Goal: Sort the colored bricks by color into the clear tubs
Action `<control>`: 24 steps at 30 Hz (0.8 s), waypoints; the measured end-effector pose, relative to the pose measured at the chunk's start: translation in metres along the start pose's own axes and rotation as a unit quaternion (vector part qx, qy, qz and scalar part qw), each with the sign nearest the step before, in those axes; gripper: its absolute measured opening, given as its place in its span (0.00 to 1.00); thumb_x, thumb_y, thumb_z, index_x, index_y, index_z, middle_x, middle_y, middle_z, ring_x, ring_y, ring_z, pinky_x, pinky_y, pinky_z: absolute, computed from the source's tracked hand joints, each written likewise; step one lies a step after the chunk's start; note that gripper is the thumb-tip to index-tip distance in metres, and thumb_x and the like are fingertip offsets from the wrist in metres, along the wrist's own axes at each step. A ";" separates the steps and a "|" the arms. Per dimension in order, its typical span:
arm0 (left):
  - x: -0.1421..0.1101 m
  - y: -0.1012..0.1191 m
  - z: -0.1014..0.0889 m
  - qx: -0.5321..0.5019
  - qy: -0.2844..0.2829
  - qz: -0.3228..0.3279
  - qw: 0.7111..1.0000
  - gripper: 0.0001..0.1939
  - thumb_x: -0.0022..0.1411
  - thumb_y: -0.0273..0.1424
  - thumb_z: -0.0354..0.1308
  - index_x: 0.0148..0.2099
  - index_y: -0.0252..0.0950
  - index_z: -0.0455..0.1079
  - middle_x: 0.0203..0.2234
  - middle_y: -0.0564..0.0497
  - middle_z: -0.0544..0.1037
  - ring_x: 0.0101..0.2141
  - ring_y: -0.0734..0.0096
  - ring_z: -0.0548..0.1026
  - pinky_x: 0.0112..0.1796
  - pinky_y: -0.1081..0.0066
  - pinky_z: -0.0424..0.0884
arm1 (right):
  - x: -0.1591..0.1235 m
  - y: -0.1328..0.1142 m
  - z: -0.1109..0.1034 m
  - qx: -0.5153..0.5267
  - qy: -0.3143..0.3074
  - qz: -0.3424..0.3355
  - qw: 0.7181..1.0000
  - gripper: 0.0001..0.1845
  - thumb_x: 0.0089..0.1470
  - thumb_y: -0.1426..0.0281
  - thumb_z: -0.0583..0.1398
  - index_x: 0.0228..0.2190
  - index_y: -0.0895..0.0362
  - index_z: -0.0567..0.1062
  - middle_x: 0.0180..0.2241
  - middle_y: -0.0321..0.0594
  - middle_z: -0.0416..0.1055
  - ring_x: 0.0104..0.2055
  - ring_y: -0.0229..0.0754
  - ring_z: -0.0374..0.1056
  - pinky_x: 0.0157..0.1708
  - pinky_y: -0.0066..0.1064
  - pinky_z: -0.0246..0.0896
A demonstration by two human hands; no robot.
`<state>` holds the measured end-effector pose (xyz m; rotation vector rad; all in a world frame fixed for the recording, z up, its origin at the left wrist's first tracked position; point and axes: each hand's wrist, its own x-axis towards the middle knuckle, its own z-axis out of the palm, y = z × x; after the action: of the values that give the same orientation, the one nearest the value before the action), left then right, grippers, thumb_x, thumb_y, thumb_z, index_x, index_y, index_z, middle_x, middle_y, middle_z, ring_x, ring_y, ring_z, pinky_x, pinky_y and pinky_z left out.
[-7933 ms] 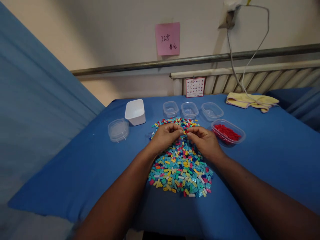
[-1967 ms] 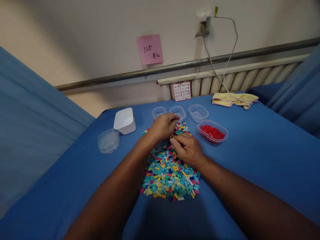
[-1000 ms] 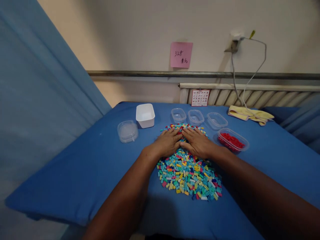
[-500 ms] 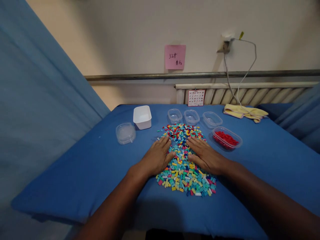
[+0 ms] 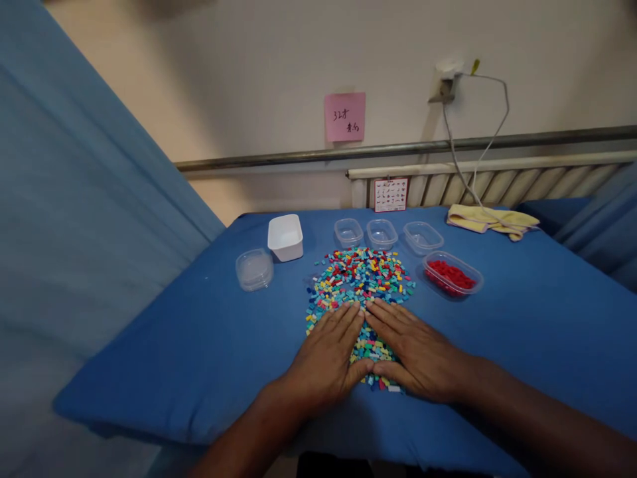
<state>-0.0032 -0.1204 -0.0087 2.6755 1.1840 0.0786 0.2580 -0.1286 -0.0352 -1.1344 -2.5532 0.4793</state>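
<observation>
A wide spread of small multicoloured toy bricks (image 5: 359, 273) lies on the blue-covered table (image 5: 209, 345). My left hand (image 5: 331, 352) rests flat on the near part of the bricks, palm down. Beside it my right hand (image 5: 415, 348) lies flat too, fingers angled in toward the left ones. The fingertips of both hands almost meet, and the thumbs come together over the bricks. Neither hand grips anything. Bricks show in the gap between the hands; those under the palms are hidden.
Behind the bricks stand three clear plastic tubs, one the middle tub (image 5: 381, 234). A clear tub of red bricks (image 5: 452, 275) is to the right. At left are a white bin (image 5: 285, 238) and stacked clear lids (image 5: 254, 269). A yellow cloth (image 5: 490, 220) lies at the back right.
Both hands have moved toward me and closer together across the bricks. More of the far bricks now shows, spread more loosely. The view has tilted slightly.
</observation>
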 end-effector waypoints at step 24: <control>0.107 -0.028 -0.034 0.015 0.033 -0.077 0.996 0.16 0.71 0.29 0.55 0.51 0.41 0.83 0.48 0.44 0.84 0.50 0.54 0.80 0.48 0.62 0.75 | 0.018 0.061 -0.015 0.087 0.310 0.059 0.945 0.11 0.73 0.67 0.58 0.48 0.52 0.80 0.41 0.42 0.82 0.44 0.48 0.78 0.45 0.39 0.73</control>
<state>0.0440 -0.0171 0.0145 2.6153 1.4181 0.1277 0.2918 -0.0737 -0.0447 -1.1511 -1.8724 0.3023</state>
